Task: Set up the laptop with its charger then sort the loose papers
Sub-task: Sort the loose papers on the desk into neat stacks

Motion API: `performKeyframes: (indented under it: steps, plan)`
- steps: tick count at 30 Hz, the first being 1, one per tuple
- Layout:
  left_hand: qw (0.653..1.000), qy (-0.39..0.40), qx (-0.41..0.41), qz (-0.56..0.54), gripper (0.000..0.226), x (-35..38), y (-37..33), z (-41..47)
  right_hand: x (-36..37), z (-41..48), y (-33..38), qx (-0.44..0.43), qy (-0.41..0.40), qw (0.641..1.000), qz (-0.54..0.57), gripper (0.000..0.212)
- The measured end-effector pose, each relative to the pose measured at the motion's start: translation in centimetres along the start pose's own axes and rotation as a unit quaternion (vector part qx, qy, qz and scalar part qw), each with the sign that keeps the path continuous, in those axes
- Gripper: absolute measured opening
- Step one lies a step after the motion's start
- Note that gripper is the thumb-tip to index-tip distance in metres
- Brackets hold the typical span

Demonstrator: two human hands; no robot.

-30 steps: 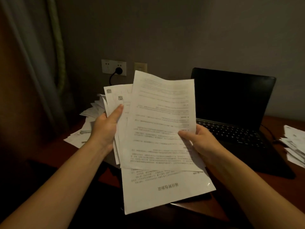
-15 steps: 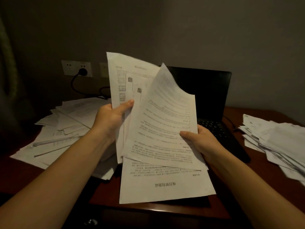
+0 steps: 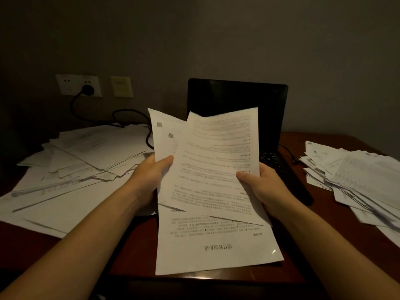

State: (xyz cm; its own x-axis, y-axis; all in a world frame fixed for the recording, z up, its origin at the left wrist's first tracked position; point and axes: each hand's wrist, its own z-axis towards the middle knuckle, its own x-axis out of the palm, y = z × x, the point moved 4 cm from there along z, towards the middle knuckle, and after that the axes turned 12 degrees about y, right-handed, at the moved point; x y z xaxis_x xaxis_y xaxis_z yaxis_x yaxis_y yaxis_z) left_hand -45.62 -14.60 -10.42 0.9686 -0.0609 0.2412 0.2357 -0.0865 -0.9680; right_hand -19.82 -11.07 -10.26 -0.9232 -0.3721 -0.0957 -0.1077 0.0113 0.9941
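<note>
A heap of papers (image 3: pixel 75 169) sprawls across the surface's (image 3: pixel 134 241) left. The left hand (image 3: pixel 149 178), forearm reaching forward, pinches a fan of sheets (image 3: pixel 216 165), thumb on top. The right hand (image 3: pixel 266 187) grips their other edge, fingers (image 3: pixel 265 171) curled behind. The open laptop (image 3: pixel 238 96) stands behind them, with another pile (image 3: pixel 357 180) far right.

The sheet (image 3: pixel 218 161) in the right hand (image 3: pixel 267 187) has flattened over the papers (image 3: pixel 162 139).

- single view, head-worn, wide-angle.
- faces forward and down across the counter (image 3: pixel 134 245) toward the back wall (image 3: pixel 216 40).
- close range: both forearms enter from the bottom edge. the left hand (image 3: pixel 149 176) and right hand (image 3: pixel 266 187) hold the papers (image 3: pixel 216 169) at centre frame.
</note>
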Motion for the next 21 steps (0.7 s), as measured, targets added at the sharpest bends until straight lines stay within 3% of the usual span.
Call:
performKeyframes:
  steps: [10, 17, 21]
  plan:
    - [0.997, 0.014, 0.016, 0.069, 0.029, 1.2, -0.2, 0.7, -1.4, 0.5, -0.8, -0.008, -0.066, 0.997, -0.05, 0.025]
    - [0.996, 0.003, 0.011, 0.093, 0.037, 0.5, 0.2, 0.9, -1.7, 1.0, -1.0, -0.021, -0.093, 0.985, -0.146, 0.055]
    - [0.987, -0.007, 0.033, 0.156, 0.053, 0.3, 0.5, 1.1, -1.4, 1.0, -0.6, -0.029, -0.094, 0.973, -0.209, 0.077]
